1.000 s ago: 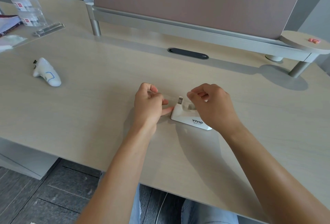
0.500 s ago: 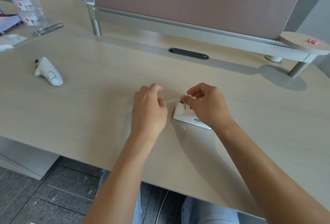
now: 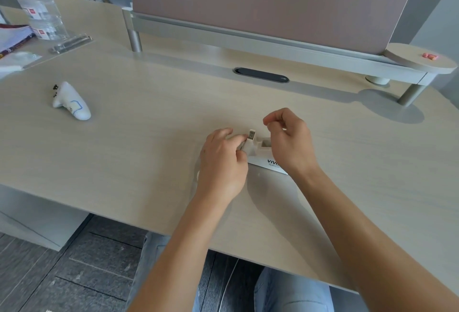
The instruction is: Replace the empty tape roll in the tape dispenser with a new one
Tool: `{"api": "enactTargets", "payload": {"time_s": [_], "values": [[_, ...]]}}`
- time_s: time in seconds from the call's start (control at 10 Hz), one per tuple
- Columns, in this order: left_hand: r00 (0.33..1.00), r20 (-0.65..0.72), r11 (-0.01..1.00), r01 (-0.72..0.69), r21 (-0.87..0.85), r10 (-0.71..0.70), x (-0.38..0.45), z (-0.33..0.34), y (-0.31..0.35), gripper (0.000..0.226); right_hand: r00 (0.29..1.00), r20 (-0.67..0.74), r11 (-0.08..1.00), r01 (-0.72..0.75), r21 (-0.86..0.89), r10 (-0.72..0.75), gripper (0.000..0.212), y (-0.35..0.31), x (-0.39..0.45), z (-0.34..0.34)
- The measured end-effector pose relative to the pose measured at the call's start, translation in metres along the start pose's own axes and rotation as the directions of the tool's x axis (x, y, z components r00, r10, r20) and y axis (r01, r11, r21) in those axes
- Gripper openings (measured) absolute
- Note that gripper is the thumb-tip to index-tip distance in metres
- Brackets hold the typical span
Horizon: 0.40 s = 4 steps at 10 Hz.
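A: Right hand has lifted off the dispenser since a moment ago, so the empty well shows now. Left hand has slid in against the cutter end.

B: What are the fingers doing?

A: Left thumb and forefinger are pinched at the cutter post, maybe on a strip of tape, too blurry to call. Right fingers are curled in loosely, thumb near forefinger, nothing visible between them.

B: And the dispenser?

A: Flat on the desk, between both hands. White controller sits far left.
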<state>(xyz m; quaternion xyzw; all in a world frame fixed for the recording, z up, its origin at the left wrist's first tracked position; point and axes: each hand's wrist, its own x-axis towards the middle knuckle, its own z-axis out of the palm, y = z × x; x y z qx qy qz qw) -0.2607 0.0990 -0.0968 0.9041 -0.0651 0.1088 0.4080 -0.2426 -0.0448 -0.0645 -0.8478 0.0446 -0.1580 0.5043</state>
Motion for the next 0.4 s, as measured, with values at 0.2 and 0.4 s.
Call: {"api": "enactTargets", "payload": {"time_s": [0.2,0.4], "values": [[1.0,0.001,1.0,0.02,0.012,-0.02,0.002,0.0,0.001,0.042,0.999,-0.045,0.997,-0.002,0.075,0.005,0.024,-0.001,0.005,0.003],[0.985,-0.166,0.999,-0.039,0.008,0.04,-0.025,-0.001,0.01,0.036,0.977,-0.213,0.974,0.047,0.22,0.001,0.016,-0.002,-0.013,-0.026]]}}
